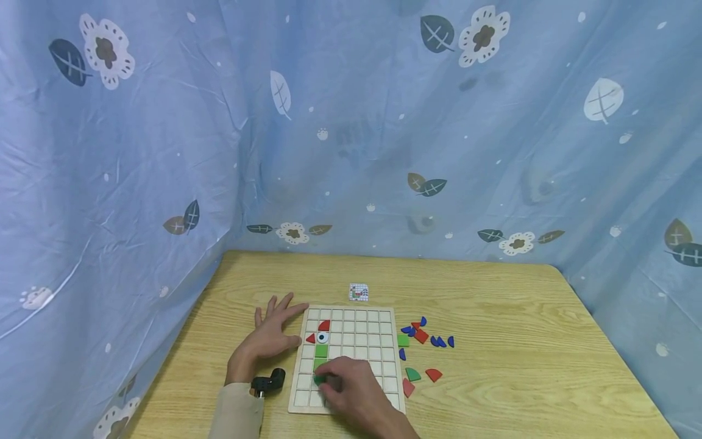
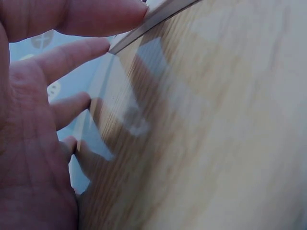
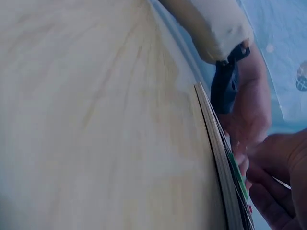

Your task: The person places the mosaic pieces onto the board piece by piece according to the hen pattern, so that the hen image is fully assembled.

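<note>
A wooden grid board lies on the table. My left hand rests at its left edge with fingers spread; thumb and index finger touch the rim, and the left wrist view shows the palm. Over the lower left cells, my right hand pinches a dark green piece, partly hidden by the fingers. Above it in the same column sit green squares, a white eye piece and a red quarter-circle. A red triangle lies left of the eye.
Right of the board are loose pieces: several blue half-circles, a red square, a green square, a green quarter-circle and a red quarter-circle. A small pattern card lies behind the board. Blue curtains surround the table.
</note>
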Demonstrator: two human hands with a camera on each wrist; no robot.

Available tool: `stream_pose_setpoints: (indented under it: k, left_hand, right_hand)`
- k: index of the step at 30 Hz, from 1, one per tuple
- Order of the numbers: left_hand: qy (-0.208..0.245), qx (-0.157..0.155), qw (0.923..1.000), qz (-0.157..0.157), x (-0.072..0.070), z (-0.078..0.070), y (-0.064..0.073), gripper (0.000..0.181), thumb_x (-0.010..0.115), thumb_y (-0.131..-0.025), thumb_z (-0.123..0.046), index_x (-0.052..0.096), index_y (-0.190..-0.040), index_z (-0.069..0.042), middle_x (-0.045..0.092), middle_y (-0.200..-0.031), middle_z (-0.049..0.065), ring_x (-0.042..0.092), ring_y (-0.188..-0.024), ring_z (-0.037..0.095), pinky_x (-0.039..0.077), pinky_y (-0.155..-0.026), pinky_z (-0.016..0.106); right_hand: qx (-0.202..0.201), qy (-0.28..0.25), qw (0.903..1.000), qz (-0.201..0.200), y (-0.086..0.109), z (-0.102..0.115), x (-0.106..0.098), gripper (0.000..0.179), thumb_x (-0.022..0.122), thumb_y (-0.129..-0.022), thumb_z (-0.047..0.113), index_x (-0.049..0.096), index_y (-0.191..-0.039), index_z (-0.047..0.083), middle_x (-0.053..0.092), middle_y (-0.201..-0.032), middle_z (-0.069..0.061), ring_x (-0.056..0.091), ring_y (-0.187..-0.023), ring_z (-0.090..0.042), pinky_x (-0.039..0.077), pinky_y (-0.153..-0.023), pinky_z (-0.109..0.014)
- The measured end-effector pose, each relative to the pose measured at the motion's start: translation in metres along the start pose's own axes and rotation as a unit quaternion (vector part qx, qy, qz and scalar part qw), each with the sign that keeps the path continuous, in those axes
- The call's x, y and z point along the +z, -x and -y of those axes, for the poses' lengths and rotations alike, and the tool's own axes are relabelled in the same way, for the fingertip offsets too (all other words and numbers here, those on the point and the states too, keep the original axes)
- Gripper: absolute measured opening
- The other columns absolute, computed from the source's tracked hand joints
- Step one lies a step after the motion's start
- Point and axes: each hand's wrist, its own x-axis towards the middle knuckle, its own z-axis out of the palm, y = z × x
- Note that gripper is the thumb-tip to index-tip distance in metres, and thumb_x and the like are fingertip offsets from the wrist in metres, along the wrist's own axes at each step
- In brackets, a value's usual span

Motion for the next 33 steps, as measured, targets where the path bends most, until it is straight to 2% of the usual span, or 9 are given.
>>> stream_pose_setpoints:
  k: [8, 12, 14, 19, 21, 26, 33]
  left_hand:
    - [0.010, -0.001, 1.0000, 0.002, 0.000, -0.003, 0.001, 0.080, 0.076, -0.085, -0.011, 0.055, -0.162, -0.017, 0.015, -0.183, 0.023, -0.011, -0.167, 0.055, -0.021, -0.124, 0.078]
    - [0.015, 0.000, 0.9999, 0.002, 0.000, -0.003, 0.001, 0.080, 0.076, -0.085, -0.010, 0.055, -0.162, -0.016, 0.015, -0.183, 0.023, -0.012, -0.167, 0.055, -0.021, -0.123, 0.078]
    - [0.015, 0.000, 0.9999, 0.002, 0.000, -0.003, 0.001, 0.080, 0.076, -0.085, -0.010, 0.055, -0.162, -0.016, 0.015, -0.183, 0.023, -0.012, -0.167, 0.055, -0.021, -0.123, 0.078]
    - [0.012, -0.002, 0.9999, 0.001, 0.000, -0.002, 0.001, 0.081, 0.076, -0.085, -0.011, 0.055, -0.163, -0.017, 0.015, -0.183, 0.023, -0.012, -0.167, 0.055, -0.020, -0.124, 0.079]
    - [0.011, -0.002, 0.9999, 0.002, 0.001, -0.003, 0.002, 0.081, 0.076, -0.085, -0.011, 0.055, -0.163, -0.017, 0.015, -0.183, 0.023, -0.011, -0.167, 0.056, -0.020, -0.123, 0.079]
    - [0.007, -0.001, 1.0000, 0.002, 0.001, -0.004, 0.002, 0.082, 0.077, -0.084, -0.011, 0.055, -0.163, -0.017, 0.015, -0.183, 0.023, -0.011, -0.167, 0.056, -0.020, -0.123, 0.080]
    - [0.009, -0.002, 1.0000, 0.000, 0.001, -0.004, 0.002, 0.082, 0.077, -0.083, -0.011, 0.055, -0.162, -0.017, 0.015, -0.183, 0.023, -0.011, -0.167, 0.056, -0.020, -0.123, 0.080]
  right_hand:
    - [0.067, -0.087, 0.9940, -0.009, 0.018, -0.011, -0.031, 0.021, 0.084, -0.094, 0.009, 0.084, -0.114, 0.014, 0.085, -0.108, 0.002, 0.077, -0.097, -0.010, 0.064, -0.091, -0.029]
    - [0.111, -0.115, 0.9864, -0.038, 0.032, -0.019, -0.052, 0.019, 0.084, -0.094, 0.010, 0.085, -0.113, 0.012, 0.085, -0.108, -0.001, 0.079, -0.098, -0.011, 0.064, -0.092, -0.029]
    - [0.118, -0.132, 0.9825, -0.058, 0.040, -0.025, -0.064, 0.019, 0.084, -0.094, 0.009, 0.084, -0.113, 0.010, 0.085, -0.108, -0.005, 0.080, -0.098, -0.013, 0.065, -0.090, -0.029]
    - [0.130, -0.201, 0.9660, -0.098, 0.061, -0.041, -0.100, 0.022, 0.081, -0.096, 0.003, 0.081, -0.118, 0.002, 0.082, -0.115, -0.023, 0.081, -0.105, -0.017, 0.065, -0.091, -0.027]
    - [0.151, -0.225, 0.9564, -0.108, 0.069, -0.046, -0.114, 0.025, 0.080, -0.096, 0.001, 0.079, -0.121, 0.000, 0.079, -0.120, -0.028, 0.081, -0.109, -0.017, 0.064, -0.094, -0.026]
    - [0.195, -0.222, 0.9483, -0.115, 0.089, -0.056, -0.144, 0.031, 0.079, -0.097, 0.002, 0.077, -0.128, -0.001, 0.077, -0.129, -0.028, 0.080, -0.116, -0.018, 0.064, -0.094, -0.025]
    - [0.196, -0.163, 0.9591, -0.123, 0.102, -0.069, -0.168, 0.034, 0.079, -0.098, 0.003, 0.077, -0.132, 0.001, 0.078, -0.131, -0.023, 0.079, -0.117, -0.014, 0.061, -0.095, -0.019]
